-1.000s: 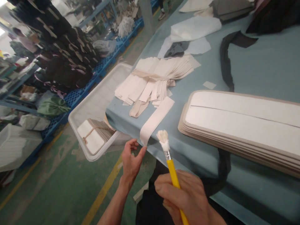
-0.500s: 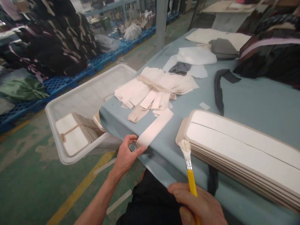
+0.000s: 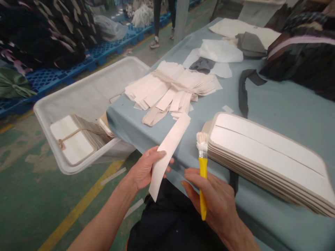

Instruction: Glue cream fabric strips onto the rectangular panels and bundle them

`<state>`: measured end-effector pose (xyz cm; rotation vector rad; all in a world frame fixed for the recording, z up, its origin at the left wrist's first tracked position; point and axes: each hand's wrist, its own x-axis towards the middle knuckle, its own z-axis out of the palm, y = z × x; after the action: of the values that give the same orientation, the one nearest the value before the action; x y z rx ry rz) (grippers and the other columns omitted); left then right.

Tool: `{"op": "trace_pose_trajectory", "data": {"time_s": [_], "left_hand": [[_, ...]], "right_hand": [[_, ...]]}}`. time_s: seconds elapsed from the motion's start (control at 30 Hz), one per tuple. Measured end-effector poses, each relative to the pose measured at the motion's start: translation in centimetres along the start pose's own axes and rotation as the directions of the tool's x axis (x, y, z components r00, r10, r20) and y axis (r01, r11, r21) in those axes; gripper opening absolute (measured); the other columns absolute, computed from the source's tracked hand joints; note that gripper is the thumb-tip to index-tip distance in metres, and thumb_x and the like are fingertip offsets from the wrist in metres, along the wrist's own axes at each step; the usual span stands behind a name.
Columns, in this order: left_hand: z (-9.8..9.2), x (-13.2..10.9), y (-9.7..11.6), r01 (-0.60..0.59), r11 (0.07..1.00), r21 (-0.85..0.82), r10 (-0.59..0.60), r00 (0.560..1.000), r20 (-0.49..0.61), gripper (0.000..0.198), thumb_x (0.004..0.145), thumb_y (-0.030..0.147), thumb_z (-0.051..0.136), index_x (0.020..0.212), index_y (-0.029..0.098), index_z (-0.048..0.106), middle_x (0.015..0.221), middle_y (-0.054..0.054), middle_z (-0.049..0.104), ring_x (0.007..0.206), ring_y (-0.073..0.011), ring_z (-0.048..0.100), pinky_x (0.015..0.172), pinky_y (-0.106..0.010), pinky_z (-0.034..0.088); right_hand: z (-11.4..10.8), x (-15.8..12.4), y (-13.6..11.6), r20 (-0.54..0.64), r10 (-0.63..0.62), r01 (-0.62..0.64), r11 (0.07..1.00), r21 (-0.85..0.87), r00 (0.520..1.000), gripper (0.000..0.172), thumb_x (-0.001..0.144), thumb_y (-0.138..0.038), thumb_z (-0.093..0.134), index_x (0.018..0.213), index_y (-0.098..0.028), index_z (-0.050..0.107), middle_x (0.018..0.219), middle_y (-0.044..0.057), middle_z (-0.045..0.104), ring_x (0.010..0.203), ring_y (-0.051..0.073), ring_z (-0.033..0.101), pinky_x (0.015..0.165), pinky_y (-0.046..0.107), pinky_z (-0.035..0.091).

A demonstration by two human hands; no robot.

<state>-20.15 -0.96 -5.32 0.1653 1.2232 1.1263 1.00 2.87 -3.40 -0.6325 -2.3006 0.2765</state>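
Observation:
My left hand [image 3: 148, 169] grips a white strip [image 3: 170, 146] near its lower end, thumb on top and fingers beneath. The strip's far end reaches over the table beside a bundle of similar strips [image 3: 167, 87] tied with a beige band. In my right hand [image 3: 216, 195] is a paintbrush [image 3: 202, 174] with a yellow handle; pale, thick paste coats its bristles, which point away from me. Right of the brush lies a stack of long white panels [image 3: 261, 146] with rounded corners and beige edges.
A blue-grey cloth covers the table [image 3: 288, 101]. On it lie a dark strip [image 3: 243, 94], white scraps [image 3: 220, 52] and a dark fabric pile [image 3: 303, 59]. Left of the table stands a white plastic tub [image 3: 78, 83] holding tied panels [image 3: 73, 139]. A person's legs [image 3: 164, 17] show beyond.
My left hand has moved along the strip and lifted its near end past the table edge. My right hand with the paintbrush has risen and shifted slightly left. A person's legs have appeared behind.

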Motion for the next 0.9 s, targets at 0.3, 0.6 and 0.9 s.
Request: {"op": "trace_pose_trajectory", "data": {"time_s": [0.3,0.6,0.9], "left_hand": [[4.7,-1.7,1.4,0.219,0.925,-0.311,-0.182,0.973,0.144,0.032,0.091,0.011,0.054,0.117,0.005,0.072,0.109,-0.014,0.081,0.083,-0.0179,0.076,0.076,-0.027,0.066],[7.0,-2.7,2.2,0.285,0.868,-0.407,-0.205,0.951,0.230,0.045,0.104,0.017,0.040,0.143,0.005,0.058,0.122,-0.016,0.078,0.095,-0.0248,0.077,0.095,-0.053,0.066],[8.1,-2.7,2.4,0.252,0.874,-0.417,-0.204,0.967,0.155,0.045,0.107,0.021,0.038,0.147,0.008,0.056,0.122,-0.014,0.078,0.093,-0.0238,0.078,0.106,-0.063,0.060]], "right_hand": [[-1.5,-0.8,-0.6,0.015,-0.021,0.022,0.997,-0.070,1.000,0.013,0.099,-0.008,0.064,0.104,-0.021,0.062,0.087,0.002,0.078,0.067,0.014,0.073,0.064,0.024,0.053],[-4.5,-1.8,-0.8,-0.031,0.017,-0.019,0.997,-0.069,0.999,0.022,0.096,-0.002,0.064,0.107,-0.021,0.062,0.084,0.000,0.076,0.064,0.014,0.070,0.059,0.025,0.051],[-4.6,-3.3,-0.9,-0.064,-0.005,-0.005,0.988,-0.153,0.998,0.008,0.104,-0.017,0.064,0.106,-0.024,0.063,0.078,-0.001,0.071,0.062,0.011,0.063,0.059,0.023,0.047]]}}
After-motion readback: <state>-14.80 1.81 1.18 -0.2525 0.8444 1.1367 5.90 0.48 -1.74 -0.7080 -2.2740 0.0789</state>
